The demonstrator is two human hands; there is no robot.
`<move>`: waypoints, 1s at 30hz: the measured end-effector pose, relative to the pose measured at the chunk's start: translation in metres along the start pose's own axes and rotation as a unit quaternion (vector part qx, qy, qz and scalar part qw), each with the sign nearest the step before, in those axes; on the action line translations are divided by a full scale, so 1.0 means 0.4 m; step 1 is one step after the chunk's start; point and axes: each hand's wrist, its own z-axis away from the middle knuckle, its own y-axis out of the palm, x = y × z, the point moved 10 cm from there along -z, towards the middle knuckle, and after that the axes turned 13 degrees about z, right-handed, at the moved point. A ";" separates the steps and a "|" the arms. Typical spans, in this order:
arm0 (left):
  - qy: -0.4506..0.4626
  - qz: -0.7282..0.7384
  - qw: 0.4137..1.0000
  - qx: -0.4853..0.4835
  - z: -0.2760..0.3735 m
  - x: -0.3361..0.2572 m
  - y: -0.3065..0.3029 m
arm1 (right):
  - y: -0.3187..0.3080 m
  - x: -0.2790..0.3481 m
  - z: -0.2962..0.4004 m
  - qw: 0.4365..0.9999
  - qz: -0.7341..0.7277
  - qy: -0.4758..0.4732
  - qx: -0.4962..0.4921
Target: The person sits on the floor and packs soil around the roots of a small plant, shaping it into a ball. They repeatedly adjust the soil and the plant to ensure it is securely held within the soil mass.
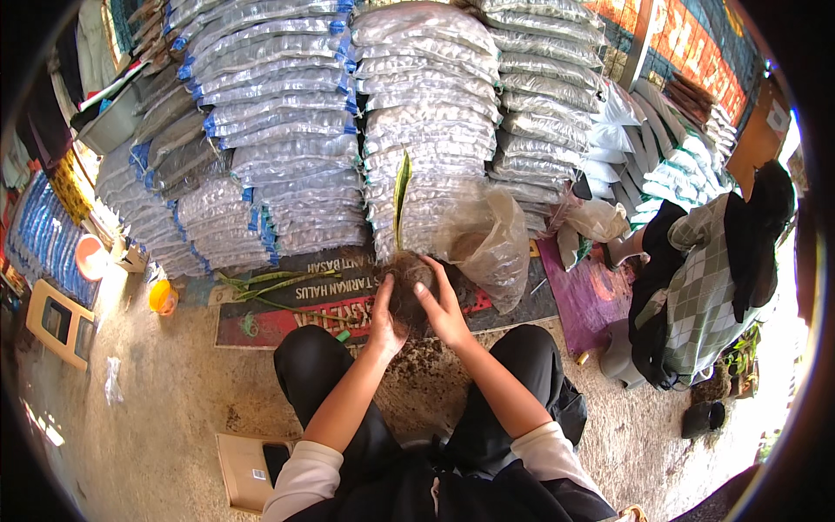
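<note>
A root ball of dark soil (409,297) is held between my two hands, in front of my knees. A snake plant leaf (402,196) with yellow edges stands upright from its top. My left hand (389,320) presses the left side of the root ball, and my right hand (443,303) cups its upper right side. Just beyond my right hand stands an open clear plastic bag (502,254) with brown material in it. More long snake plant leaves (280,285) lie on the printed banner (238,333) to the left. Loose soil (424,359) is scattered below my hands.
Tall stacks of filled plastic sacks (424,98) rise ahead. A co-worker (698,287) sits on the right beside a purple sheet (580,313). On the left are an orange cup (163,298) and a beige plastic stool (44,291). A phone (276,457) lies on cardboard (241,466) near my left elbow.
</note>
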 end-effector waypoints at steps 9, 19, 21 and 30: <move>0.024 -0.069 0.997 -0.035 -0.021 -0.006 -0.045 | -0.002 -0.006 0.006 0.999 -0.028 -0.008 -0.045; 0.062 -0.075 0.995 -0.007 -0.022 -0.009 -0.022 | -0.020 -0.100 -0.019 0.986 -0.111 0.088 -0.091; 0.067 -0.121 0.990 -0.011 -0.026 -0.015 -0.031 | -0.015 -0.093 -0.012 0.989 -0.090 0.084 -0.084; 0.104 -0.111 0.986 0.067 -0.010 -0.041 0.019 | -0.041 -0.076 -0.015 0.986 -0.089 0.108 -0.094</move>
